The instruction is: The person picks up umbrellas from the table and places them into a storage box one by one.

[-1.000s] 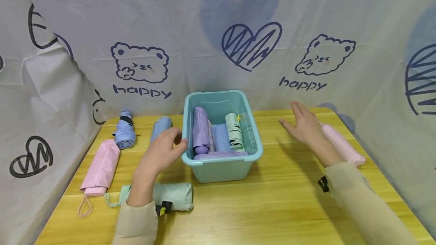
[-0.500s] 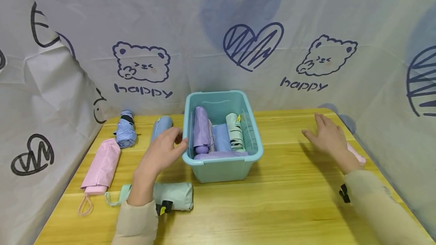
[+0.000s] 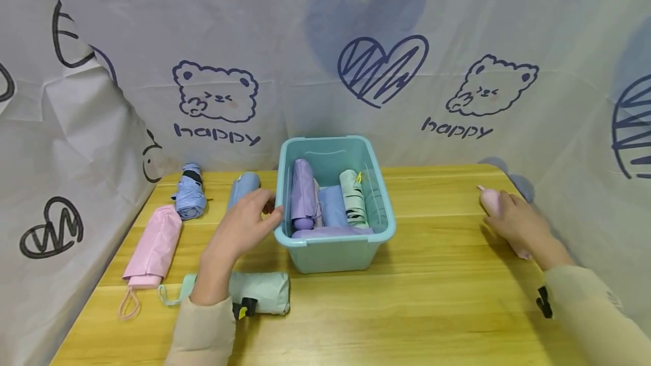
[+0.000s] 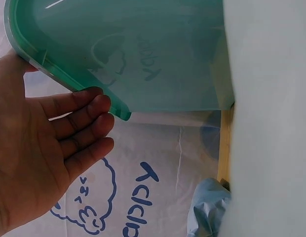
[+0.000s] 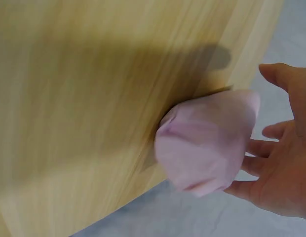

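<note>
In the head view, my left hand (image 3: 244, 222) holds the near-left rim of a teal plastic bin (image 3: 333, 256). The left wrist view shows its curled fingers (image 4: 89, 118) on the outside of that rim. Inside the bin lie several folded umbrellas: a purple one (image 3: 303, 188), a blue one (image 3: 333, 207) and a mint one (image 3: 353, 196) among them. Over on the right, my right hand (image 3: 524, 222) is at a folded pink umbrella (image 3: 490, 202) on the table. In the right wrist view its fingers reach behind the pink umbrella (image 5: 207, 143), while the thumb stands apart from it.
Left of the bin lie another pink umbrella (image 3: 155, 242) with a wrist loop, a crumpled blue umbrella (image 3: 190, 194), a blue umbrella (image 3: 244, 185) and a pale green umbrella (image 3: 264, 292) partly under my left forearm. A printed cloth (image 3: 305, 100) hangs behind the wooden table (image 3: 407, 309).
My right hand has moved right and down onto the pink umbrella, whose near end has shifted left. The left hand stays at the bin's rim.
</note>
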`<state>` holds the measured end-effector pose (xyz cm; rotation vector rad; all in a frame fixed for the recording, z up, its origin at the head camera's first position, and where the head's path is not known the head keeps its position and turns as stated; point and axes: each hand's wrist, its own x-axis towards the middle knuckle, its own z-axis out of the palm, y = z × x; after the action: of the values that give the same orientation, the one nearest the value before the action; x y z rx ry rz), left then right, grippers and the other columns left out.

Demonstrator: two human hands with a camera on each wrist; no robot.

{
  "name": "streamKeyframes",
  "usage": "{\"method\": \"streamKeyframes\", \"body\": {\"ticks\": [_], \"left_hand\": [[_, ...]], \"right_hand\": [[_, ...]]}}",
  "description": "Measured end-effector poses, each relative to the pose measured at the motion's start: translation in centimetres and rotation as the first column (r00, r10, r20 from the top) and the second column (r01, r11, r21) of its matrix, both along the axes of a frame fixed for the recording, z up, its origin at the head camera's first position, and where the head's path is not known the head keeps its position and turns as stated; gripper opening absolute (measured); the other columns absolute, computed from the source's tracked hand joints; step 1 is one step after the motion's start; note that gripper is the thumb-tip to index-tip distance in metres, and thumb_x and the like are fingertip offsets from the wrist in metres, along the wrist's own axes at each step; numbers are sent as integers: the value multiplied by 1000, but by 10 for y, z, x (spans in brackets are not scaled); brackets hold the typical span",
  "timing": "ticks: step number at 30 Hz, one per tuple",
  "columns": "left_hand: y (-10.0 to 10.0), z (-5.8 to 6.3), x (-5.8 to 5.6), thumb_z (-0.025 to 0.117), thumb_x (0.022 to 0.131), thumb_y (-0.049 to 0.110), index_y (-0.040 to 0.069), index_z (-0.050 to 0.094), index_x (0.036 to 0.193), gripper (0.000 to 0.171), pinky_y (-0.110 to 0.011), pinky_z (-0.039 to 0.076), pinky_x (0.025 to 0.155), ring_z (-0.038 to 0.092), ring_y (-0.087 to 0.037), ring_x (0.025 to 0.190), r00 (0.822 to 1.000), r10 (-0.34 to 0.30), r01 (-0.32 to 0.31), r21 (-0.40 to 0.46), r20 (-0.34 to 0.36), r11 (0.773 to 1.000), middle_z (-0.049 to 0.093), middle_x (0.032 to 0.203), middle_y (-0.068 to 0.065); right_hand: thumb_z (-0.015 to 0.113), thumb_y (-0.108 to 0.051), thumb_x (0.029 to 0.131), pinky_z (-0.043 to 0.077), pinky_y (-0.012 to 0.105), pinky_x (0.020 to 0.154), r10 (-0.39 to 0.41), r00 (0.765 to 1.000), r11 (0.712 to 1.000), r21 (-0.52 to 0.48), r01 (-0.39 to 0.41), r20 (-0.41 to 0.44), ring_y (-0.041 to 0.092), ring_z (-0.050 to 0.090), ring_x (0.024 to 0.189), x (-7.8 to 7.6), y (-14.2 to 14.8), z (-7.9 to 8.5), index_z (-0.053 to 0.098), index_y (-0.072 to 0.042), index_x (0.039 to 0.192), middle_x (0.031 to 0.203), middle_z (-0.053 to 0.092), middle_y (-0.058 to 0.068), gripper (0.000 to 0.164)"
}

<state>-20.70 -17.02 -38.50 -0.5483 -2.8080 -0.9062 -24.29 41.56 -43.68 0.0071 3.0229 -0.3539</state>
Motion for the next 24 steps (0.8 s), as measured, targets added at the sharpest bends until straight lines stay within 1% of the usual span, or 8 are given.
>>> {"method": "streamKeyframes", "body": {"ticks": [4, 6, 8, 10, 13, 18, 21, 24], "left_hand": [[-1, 0, 0, 57, 97, 32, 11, 64, 106, 24, -40, 51, 84, 60, -27, 96, 1000, -3, 3, -8, 2, 1000, 62, 104, -4], [-1, 0, -1, 57, 97, 32, 11, 64, 104, 23, -39, 50, 84, 60, -27, 96, 1000, -7, 7, -11, -2, 1000, 61, 103, -3], [-1, 0, -1, 57, 98, 32, 12, 63, 103, 22, -39, 50, 83, 60, -28, 95, 1000, -9, 9, -13, -5, 1000, 61, 102, -3], [-1, 0, -2, 57, 98, 32, 12, 63, 102, 22, -39, 50, 82, 60, -28, 95, 1000, -10, 10, -14, -9, 1000, 61, 101, -3], [-1, 1, -1, 57, 97, 32, 12, 63, 102, 22, -39, 50, 82, 59, -26, 94, 1000, -7, 6, -14, -15, 1000, 61, 102, -3], [-1, 1, -2, 57, 97, 31, 12, 63, 101, 21, -38, 50, 80, 57, -22, 91, 1000, -5, 4, -19, -28, 1000, 61, 100, -3], [-1, 0, -3, 57, 97, 31, 12, 62, 99, 20, -38, 50, 79, 58, -24, 90, 1000, -10, 9, -20, -29, 1000, 61, 99, -3], [0, -1, -3, 57, 97, 30, 11, 63, 100, 19, -38, 50, 80, 58, -23, 91, 999, -20, 19, -11, -27, 1000, 62, 99, -3]], "right_hand": [[61, -42, 99, 39, 75, 96, 15, 997, 1000, 26, -17, 72, 68, 41, 124, 5, 10, -2, 10, 19, 155, 146, 28, 51, 97], [61, -41, 98, 42, 73, 94, 7, 995, 999, 30, -10, 104, 68, 44, 120, 7, 15, -4, 8, 19, 155, 142, 29, 53, 99], [61, -39, 97, 45, 70, 88, -8, 991, 1000, 22, 5, 130, 67, 47, 115, 8, 19, -6, 6, 18, 156, 138, 30, 55, 99], [62, -36, 97, 47, 68, 82, -11, 992, 1000, 17, 9, 126, 66, 49, 111, 10, 23, -8, 6, 18, 156, 135, 31, 56, 97], [61, -34, 97, 48, 66, 78, -13, 993, 1000, 18, 11, 116, 65, 50, 110, 11, 28, -10, 8, 16, 156, 133, 32, 56, 94], [61, -35, 97, 47, 68, 81, -3, 997, 1000, 19, 1, 76, 66, 50, 112, 10, 31, -13, 13, 16, 156, 133, 34, 55, 91], [58, -36, 99, 47, 69, 82, 0, 998, 1000, 12, -1, 58, 66, 50, 111, 10, 32, -15, 16, 17, 155, 131, 36, 55, 88], [53, -40, 102, 46, 71, 85, -2, 999, 1000, -12, 3, 48, 65, 51, 111, 12, 32, -17, 17, 18, 154, 130, 37, 55, 87]]}}
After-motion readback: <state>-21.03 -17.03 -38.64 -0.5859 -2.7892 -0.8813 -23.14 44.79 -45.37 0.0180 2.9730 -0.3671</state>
